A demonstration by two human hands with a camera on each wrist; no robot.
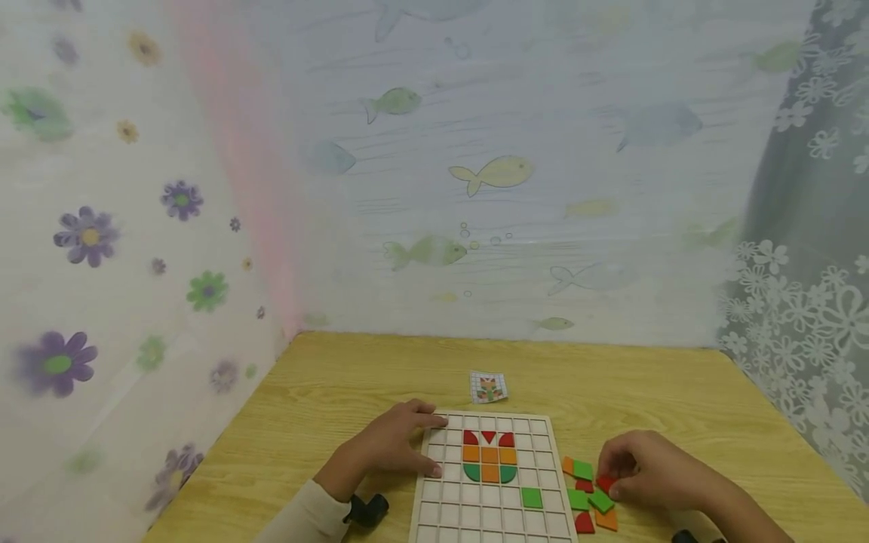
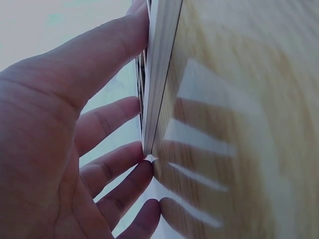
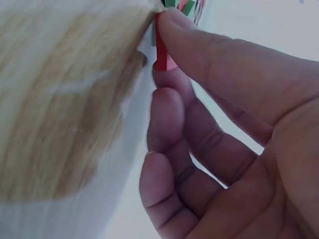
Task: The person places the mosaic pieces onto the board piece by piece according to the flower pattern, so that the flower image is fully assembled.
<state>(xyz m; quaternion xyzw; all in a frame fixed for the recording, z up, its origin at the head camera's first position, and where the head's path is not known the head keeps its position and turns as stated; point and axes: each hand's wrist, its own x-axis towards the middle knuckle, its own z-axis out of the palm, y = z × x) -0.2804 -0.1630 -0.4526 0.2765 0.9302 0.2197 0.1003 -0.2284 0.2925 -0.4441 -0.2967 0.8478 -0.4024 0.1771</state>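
Note:
A pale wooden grid board [image 1: 444,516] lies on the table, with red, orange and green tiles forming a tulip-like figure [image 1: 489,455] in its upper middle. One light green square tile [image 1: 532,498] sits in a cell lower right of that figure. My left hand [image 1: 390,445] rests on the board's left edge, fingers spread; its thumb [image 2: 107,55] lies along the rim in the left wrist view. To the right of the board, my right hand [image 1: 652,471] pinches a red tile [image 3: 161,45] between thumb and forefinger, over a small heap of loose tiles [image 1: 578,499].
A small printed card [image 1: 489,388] showing a coloured figure on a grid lies just beyond the board. The wooden table [image 1: 353,369] meets a fish-patterned curtain at the back and a flower-patterned one [image 1: 88,236] at the left. A dark wrist mount [image 1: 370,511] sits below my left hand.

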